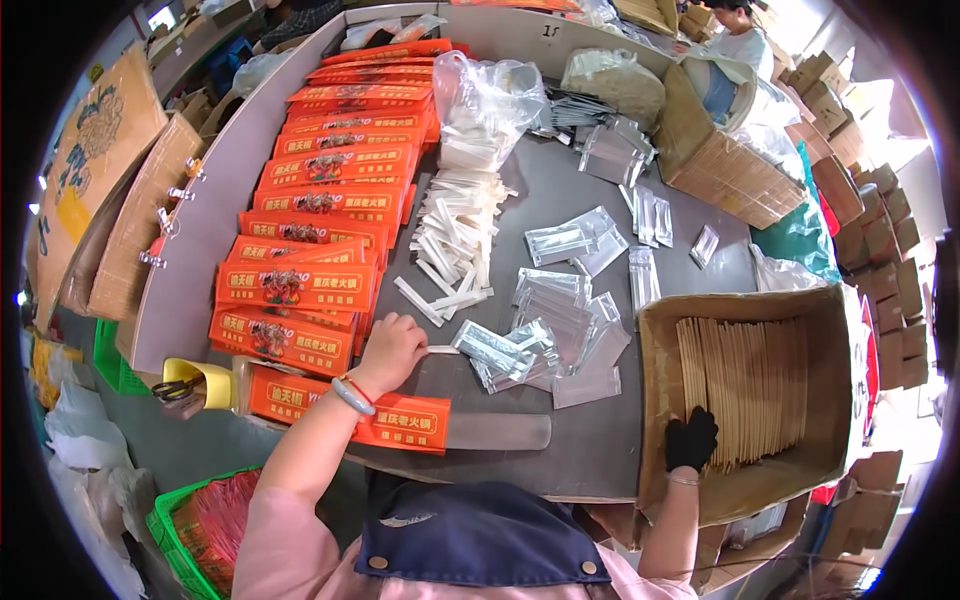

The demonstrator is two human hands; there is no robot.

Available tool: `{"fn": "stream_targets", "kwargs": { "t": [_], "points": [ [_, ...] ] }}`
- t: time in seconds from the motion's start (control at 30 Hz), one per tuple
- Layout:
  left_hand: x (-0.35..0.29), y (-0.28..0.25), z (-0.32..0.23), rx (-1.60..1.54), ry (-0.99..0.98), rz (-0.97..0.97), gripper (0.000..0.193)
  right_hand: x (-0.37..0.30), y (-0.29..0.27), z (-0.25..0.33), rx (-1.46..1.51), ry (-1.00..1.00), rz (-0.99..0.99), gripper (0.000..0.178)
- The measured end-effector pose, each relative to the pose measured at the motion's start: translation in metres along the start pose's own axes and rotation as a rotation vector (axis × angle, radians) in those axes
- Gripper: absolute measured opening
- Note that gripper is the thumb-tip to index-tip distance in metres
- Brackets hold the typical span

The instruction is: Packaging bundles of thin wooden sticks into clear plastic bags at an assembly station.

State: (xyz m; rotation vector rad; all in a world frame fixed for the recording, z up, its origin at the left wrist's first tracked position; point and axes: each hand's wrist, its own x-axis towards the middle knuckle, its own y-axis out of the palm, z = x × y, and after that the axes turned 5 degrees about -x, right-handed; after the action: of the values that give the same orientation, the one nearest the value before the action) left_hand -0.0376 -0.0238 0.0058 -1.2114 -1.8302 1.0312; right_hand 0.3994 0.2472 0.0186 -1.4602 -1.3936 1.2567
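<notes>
My left hand is closed, with a slim white paper packet sticking out from its fingertips over the grey table. Below that wrist lies a red printed sleeve, a frosted clear strip showing from its right end. My right hand, in a black glove, reaches into a cardboard box of wooden chopsticks. Its fingers curl at the left ends of the chopsticks; the fingertips are partly hidden. Clear-wrapped flat packets lie in a loose heap between the hands.
Overlapping red sleeves line the table's left side, beside a pile of white slim packets. A yellow holder with scissors hangs at the left edge. Another carton stands at the back right. A person is beyond it.
</notes>
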Motion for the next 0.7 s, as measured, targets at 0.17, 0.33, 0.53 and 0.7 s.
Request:
{"fn": "stream_targets", "kwargs": {
  "t": [0.17,0.33,0.53,0.7],
  "points": [
    [0.019,0.005,-0.014,-0.088,0.101,-0.043,0.013,0.005,0.041,-0.02,-0.137,-0.069,-0.151,0.018],
    [0.06,0.024,-0.046,-0.139,0.212,0.128,0.023,0.001,0.048,-0.023,-0.045,-0.131,-0.258,0.017],
    [0.054,0.003,-0.057,-0.354,-0.008,0.225,0.026,-0.014,0.027,-0.013,-0.015,-0.058,-0.166,0.019],
    [0.014,-0.002,-0.101,-0.437,0.122,0.43,0.024,-0.029,0.019,-0.014,0.23,-0.124,-0.304,0.031]
  ]
}}
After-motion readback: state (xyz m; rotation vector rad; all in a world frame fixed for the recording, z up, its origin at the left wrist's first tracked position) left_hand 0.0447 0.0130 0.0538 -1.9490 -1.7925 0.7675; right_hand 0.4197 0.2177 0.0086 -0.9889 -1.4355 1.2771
